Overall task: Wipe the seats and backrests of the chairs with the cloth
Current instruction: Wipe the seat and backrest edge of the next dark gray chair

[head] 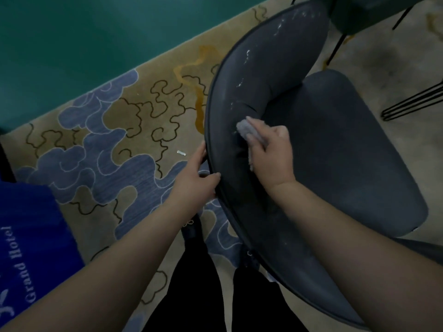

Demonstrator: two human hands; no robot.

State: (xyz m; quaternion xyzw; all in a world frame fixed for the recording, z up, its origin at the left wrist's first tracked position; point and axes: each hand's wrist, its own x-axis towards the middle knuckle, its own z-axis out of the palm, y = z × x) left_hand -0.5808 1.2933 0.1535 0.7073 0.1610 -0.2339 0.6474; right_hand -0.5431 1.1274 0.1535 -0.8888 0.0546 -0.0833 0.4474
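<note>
Cloth on a curved chair backrest, both hands at work.

From the head camera: a dark grey chair (pixel 335 144), smooth and padded with a piped rim, shows whitish streaks along its curved backrest (pixel 261 75). The right hand (pixel 271 154) clamps a fuzzy grey cloth (pixel 249 131) against the backrest's inner face; the left hand (pixel 194 178) grips the rim. A cloud-patterned carpet (pixel 115 144) lies left.

the person is wearing a blue shirt (pixel 28 236) printed with white "grand hotel" lettering (pixel 21 264), black trousers (pixel 191 295), and showing bare forearms.
</note>
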